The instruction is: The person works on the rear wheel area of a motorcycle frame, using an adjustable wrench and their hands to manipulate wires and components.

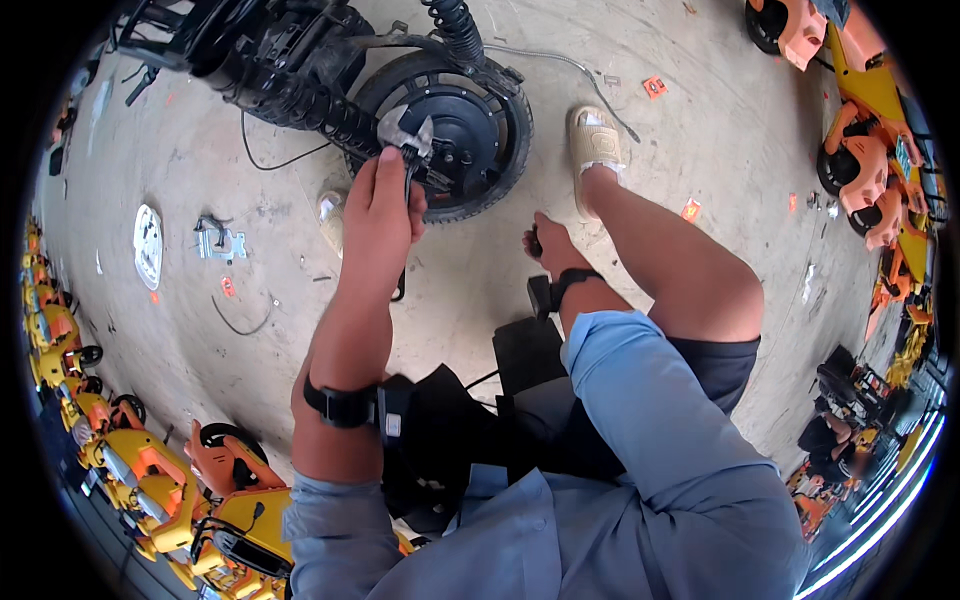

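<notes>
My left hand (378, 205) is closed round the handle of a silver adjustable wrench (418, 138). The wrench's jaws point up over the hub of a black wheel (475, 125). From this angle I cannot tell whether they touch the axle parts. The wheel has a black tyre and belongs to a partly stripped vehicle with a black frame (285, 75) and coil-spring shock absorbers (455, 30). Nearer to me, below and right of the wheel, my right hand (556, 246) is curled round a small dark thing that its fingers mostly hide.
A bent cable (580, 70) runs from the wheel toward my sandalled foot (597, 140). On the floor at left lie a whitish oval plate (148, 247) and a metal bracket (220, 243). Yellow and orange scooters (150, 480) line both sides. A person (830, 440) crouches at the far right.
</notes>
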A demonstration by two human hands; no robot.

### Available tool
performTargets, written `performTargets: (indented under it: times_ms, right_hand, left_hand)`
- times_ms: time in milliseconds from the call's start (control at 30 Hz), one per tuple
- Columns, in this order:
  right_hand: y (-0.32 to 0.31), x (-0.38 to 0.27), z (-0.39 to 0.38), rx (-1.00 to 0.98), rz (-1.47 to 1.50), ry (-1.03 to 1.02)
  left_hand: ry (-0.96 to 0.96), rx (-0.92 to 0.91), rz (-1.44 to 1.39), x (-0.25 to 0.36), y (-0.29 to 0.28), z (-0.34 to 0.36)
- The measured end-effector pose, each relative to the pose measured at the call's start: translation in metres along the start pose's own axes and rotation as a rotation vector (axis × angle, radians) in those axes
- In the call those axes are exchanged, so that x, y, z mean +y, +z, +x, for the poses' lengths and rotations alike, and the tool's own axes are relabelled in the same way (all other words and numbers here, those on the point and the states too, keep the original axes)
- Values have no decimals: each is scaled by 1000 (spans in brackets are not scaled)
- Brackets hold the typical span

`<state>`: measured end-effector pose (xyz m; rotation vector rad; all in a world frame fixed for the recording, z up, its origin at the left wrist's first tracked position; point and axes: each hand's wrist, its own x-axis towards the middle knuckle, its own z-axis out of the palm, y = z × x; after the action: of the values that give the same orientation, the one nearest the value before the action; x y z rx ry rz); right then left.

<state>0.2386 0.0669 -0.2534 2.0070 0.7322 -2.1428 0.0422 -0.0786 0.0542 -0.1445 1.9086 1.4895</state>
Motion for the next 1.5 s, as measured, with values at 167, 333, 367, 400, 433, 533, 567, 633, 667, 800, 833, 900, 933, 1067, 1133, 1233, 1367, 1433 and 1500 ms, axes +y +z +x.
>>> performTargets:
  times_ms: [167, 333, 367, 400, 433, 533, 567, 633, 667, 800, 833, 900, 933, 1067, 1133, 1233, 1367, 1433, 1500]
  right_hand:
    - [-30, 63, 24, 114, 195, 166]
    - [-2, 41, 30, 161, 104, 42]
    - [1, 37, 36, 150, 42, -40]
    - [-1, 34, 52, 141, -23, -126]
    - [-6, 28, 68, 182, 5, -197]
    - [8, 25, 74, 250, 26, -258]
    - [4, 21, 74, 261, 105, -261]
    - [-15, 22, 87, 293, 264, -260]
    - [-16, 22, 85, 312, 355, -271]
    - [-19, 25, 63, 407, 338, -224]
    - [-18, 25, 58, 442, 325, -237]
    - [-22, 26, 57, 499, 282, -259]
    - [-24, 26, 56, 518, 247, -267]
    - [-28, 23, 49, 727, -193, -279]
    - [-27, 20, 45, 737, -235, -310]
    - [-27, 18, 42, 726, -283, -394]
    - [-31, 24, 51, 754, -409, -634]
    - [-31, 28, 54, 755, -423, -676]
    - [-30, 30, 56, 754, -460, -713]
  left_hand:
    - [-129, 74, 51, 1, 3, -11]
    - [-157, 124, -135, -18, 16, -20]
    - [-153, 111, -102, -21, 20, -21]
    - [-148, 96, -73, -23, 24, -20]
    - [-142, 79, -46, -25, 29, -19]
    - [-91, 64, -43, -49, 19, -8]
    - [-98, 63, -7, -49, 20, -5]
    - [-120, 56, 70, -51, 24, -1]
    - [-100, 35, 57, -55, 23, 1]
    - [-93, 53, 53, -60, 27, -3]
    - [-88, 63, 58, -59, 32, -5]
    - [-81, 57, 71, -58, 38, -7]
    - [-80, 47, 79, -59, 40, -7]
    - [-80, 6, 104, -65, 38, -6]
    - [-89, 2, 113, -64, 38, -7]
    - [-96, 11, 117, -63, 39, -8]
    - [-168, 76, 0, -49, 55, -19]
    - [-189, 80, 18, -48, 55, -21]
    - [-190, 79, 18, -49, 52, -22]
